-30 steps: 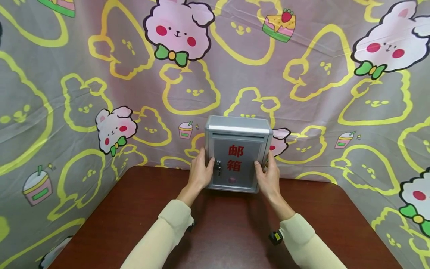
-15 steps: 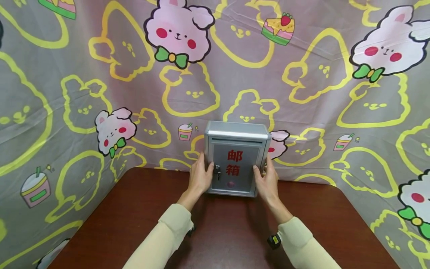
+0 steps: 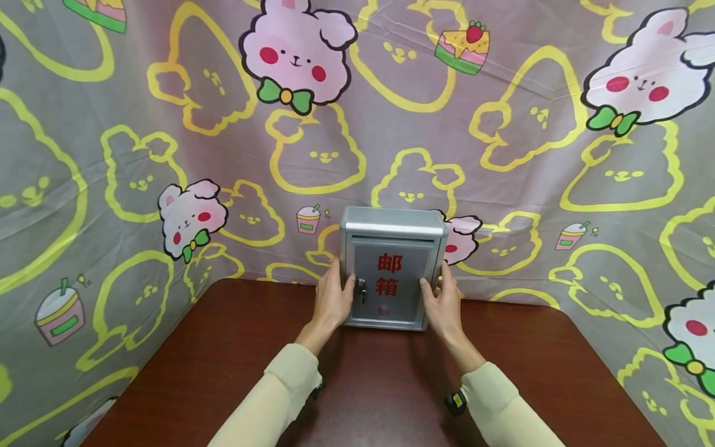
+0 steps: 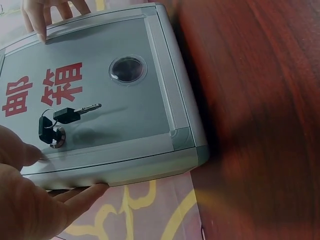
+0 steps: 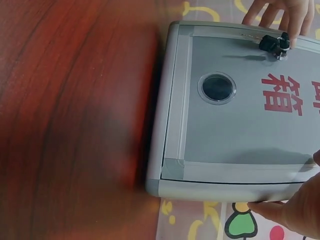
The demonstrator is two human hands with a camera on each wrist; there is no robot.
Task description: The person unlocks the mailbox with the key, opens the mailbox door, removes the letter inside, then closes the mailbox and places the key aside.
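Observation:
A silver-grey metal mailbox with red Chinese characters stands nearly upright at the rear of the table, front facing me. My left hand grips its left side, thumb at the front edge beside the lock. On the opposite side my right hand holds it, thumb on the front frame and fingers along the side wall. Two black-headed keys on a ring hang at the lock, one of them inserted. Below the characters sits a round window. A narrow slot runs under the top; the box's back is hidden.
The dark red-brown wooden table extends in front of the mailbox. A cartoon-patterned curtain hangs close behind the box and along both sides of the table. A small black device is strapped at the right wrist.
The mailbox has come down a little in the head view, with both hands moving along with it. Each hand keeps the same hold on its side. The view has shifted slightly.

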